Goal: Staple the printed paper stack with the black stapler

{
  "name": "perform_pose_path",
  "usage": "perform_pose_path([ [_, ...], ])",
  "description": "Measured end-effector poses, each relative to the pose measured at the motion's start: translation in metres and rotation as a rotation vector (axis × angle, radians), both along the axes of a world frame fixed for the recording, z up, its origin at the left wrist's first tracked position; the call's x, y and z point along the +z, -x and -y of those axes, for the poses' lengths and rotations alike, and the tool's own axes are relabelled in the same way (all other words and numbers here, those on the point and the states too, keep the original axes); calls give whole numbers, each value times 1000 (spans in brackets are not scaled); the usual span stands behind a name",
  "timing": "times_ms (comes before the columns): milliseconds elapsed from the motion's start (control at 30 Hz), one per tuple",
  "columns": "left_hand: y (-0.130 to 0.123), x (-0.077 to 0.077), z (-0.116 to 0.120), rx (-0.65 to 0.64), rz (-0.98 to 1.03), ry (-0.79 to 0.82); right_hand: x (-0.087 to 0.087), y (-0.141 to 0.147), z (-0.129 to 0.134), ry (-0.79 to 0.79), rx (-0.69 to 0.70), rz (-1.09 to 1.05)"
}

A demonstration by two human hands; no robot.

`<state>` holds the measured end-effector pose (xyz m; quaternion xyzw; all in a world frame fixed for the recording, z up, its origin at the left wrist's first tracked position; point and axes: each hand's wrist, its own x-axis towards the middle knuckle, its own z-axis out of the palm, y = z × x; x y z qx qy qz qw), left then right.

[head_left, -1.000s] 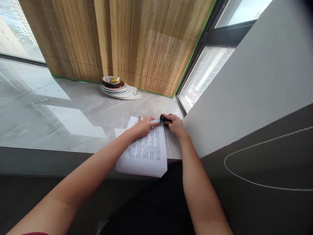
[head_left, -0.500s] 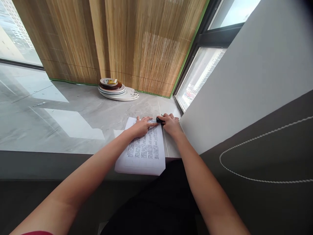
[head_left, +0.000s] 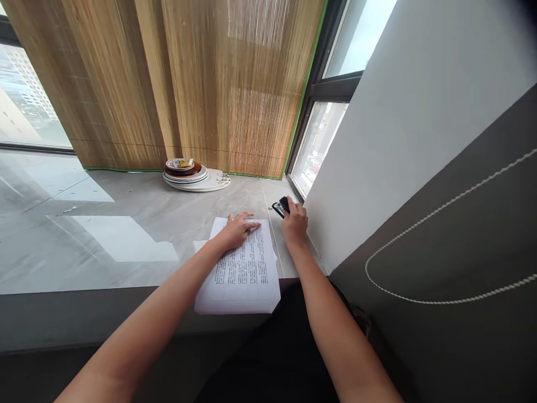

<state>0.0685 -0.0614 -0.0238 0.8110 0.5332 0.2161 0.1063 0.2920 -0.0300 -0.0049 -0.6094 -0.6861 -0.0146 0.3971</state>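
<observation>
Printed paper sheets lie on the grey marble-look sill, their near end hanging over its front edge. My left hand rests flat on the upper part of the sheets, fingers spread. To the right of the paper, my right hand is closed around a small black stapler. The stapler's jaws point left and are apart from the paper. Part of its body is hidden by my fingers.
A stack of plates stands at the back of the sill, before a bamboo blind. A white wall closes off the right side, where a beaded cord hangs in a loop. Small bits lie at the left.
My right hand has drawn the stapler off the paper's top right corner, to the right. My left hand stays on the sheets. The camera view has shifted.
</observation>
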Motion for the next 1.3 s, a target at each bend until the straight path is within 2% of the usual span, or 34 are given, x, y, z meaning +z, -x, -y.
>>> perform_pose_path([
  [100,11,7,-4,159,216,-175,10,15,18,-41,49,-85],
  [233,39,13,-9,527,398,-428,4,58,58,107,285,-131],
  [300,55,10,-15,595,481,-445,-3,75,73,172,367,-97],
  [367,72,4,-22,621,646,-401,-9,79,79,183,393,-79],
  [467,99,-4,-32,686,949,-239,-12,59,69,171,400,-134],
  [567,127,-6,-33,652,995,-140,-10,26,42,244,412,-272],
  [633,147,-6,-28,618,976,-121,-10,10,22,297,350,-355],
  [700,163,-7,-22,613,973,-165,-13,4,3,266,271,-250],
  [800,175,-11,-18,660,1014,-234,-19,11,-21,285,253,157],
  [867,176,-13,-19,666,1015,-242,-23,25,-35,371,279,330],
  [967,173,-14,-23,649,1001,-259,-23,57,-49,444,344,397],
  [1033,172,-14,-25,665,1019,-272,-21,89,-51,443,413,422],
  [1200,176,-9,-25,843,1145,-321,-21,182,-43,416,583,441],
  [1300,184,-4,-21,901,1276,-368,-24,211,-40,364,703,427],
])
